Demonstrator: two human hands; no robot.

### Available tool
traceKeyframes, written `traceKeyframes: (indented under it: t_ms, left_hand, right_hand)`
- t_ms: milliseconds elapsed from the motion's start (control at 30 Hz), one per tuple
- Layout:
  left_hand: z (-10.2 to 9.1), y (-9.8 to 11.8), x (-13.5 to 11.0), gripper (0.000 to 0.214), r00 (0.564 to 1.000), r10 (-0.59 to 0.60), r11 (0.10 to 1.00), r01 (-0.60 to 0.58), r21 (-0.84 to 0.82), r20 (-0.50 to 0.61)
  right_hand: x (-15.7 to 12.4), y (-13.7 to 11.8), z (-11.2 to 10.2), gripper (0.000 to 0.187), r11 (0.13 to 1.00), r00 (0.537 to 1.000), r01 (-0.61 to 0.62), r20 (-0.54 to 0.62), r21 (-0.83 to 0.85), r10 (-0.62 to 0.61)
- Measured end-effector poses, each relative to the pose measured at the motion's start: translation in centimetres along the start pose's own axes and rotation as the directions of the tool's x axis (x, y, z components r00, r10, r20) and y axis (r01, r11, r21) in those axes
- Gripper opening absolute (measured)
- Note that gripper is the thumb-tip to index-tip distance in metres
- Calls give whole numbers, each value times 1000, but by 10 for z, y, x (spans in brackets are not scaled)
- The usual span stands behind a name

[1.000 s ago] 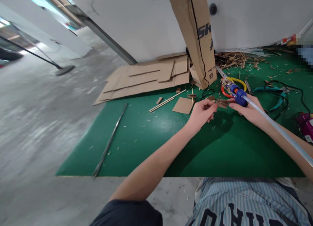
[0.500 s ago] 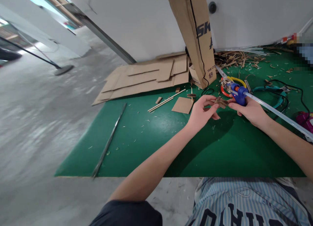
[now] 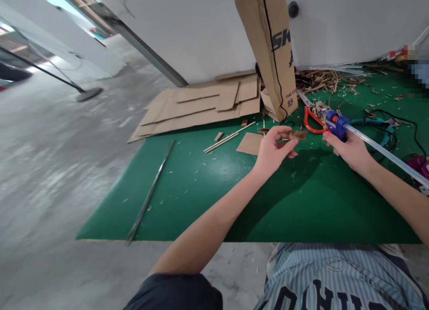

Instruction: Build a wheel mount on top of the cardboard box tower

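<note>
Over the green mat [image 3: 187, 203], the left hand [image 3: 273, 151] pinched a small cardboard scrap [image 3: 298, 135]; the right hand [image 3: 350, 152] gripped a blue glue gun [image 3: 338, 126], near a leaning carton [image 3: 268, 46] printed "SK" and "舒".

White wall [image 3: 348, 28] across the top, grey concrete floor [image 3: 60, 176] filling the left, green surface [image 3: 311, 220] at centre, metal frame [image 3: 140, 44] upper left, bright light beyond it.

Bright, even light leaves a soft glare on the green tabletop [image 3: 214, 167] and a dark shadow [image 3: 295, 176] beneath the left hand [image 3: 273, 153], while the concrete floor [image 3: 56, 176] smears into blur, the wide-angle view bends toward the edges, and a pixelated patch [image 3: 417, 73] sits top right.
</note>
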State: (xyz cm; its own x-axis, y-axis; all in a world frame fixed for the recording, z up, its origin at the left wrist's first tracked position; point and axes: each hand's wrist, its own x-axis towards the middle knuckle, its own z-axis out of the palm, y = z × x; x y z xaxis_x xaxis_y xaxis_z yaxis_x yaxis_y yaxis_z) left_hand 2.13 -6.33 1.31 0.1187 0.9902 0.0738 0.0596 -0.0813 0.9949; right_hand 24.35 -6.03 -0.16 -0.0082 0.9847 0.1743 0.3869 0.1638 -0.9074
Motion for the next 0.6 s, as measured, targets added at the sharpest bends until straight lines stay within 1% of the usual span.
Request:
traceKeyframes:
  t_ms: [67, 100, 200, 267, 367, 533, 600]
  left_hand:
    - [-3, -1, 3, 31, 997, 5, 1000, -3, 26, -72]
    - [-4, -1, 5, 31, 995, 4, 999, 0, 40, -103]
    - [-7, 0, 8, 29, 987, 2, 997, 10, 71, -164]
    - [-8, 2, 8, 28, 985, 11, 996, 5, 90, -174]
    - [-9, 2, 7, 27, 984, 51, 991, -29, 128, -169]
    - [-10, -2, 9, 27, 978, 95, 987, -68, 146, -185]
    - [-11, -4, 10, 27, 977, 102, 986, -74, 148, -188]
  right_hand:
    - [0, -3, -3, 41, 996, 995, -72, -62, 49, 75]
    - [-1, -4, -4, 39, 994, 993, -92, -74, 64, 97]
    - [-3, -10, -5, 34, 997, 997, -77, -24, 25, 78]
    - [-4, -13, -5, 33, 998, 998, -61, 31, 10, 61]
    - [-4, -14, -5, 35, 998, 993, -56, 110, 30, 52]
    - [-3, -11, -7, 39, 999, 987, -31, 156, -24, 35]
    - [-4, -13, -8, 39, 1000, 984, -25, 176, -17, 28]
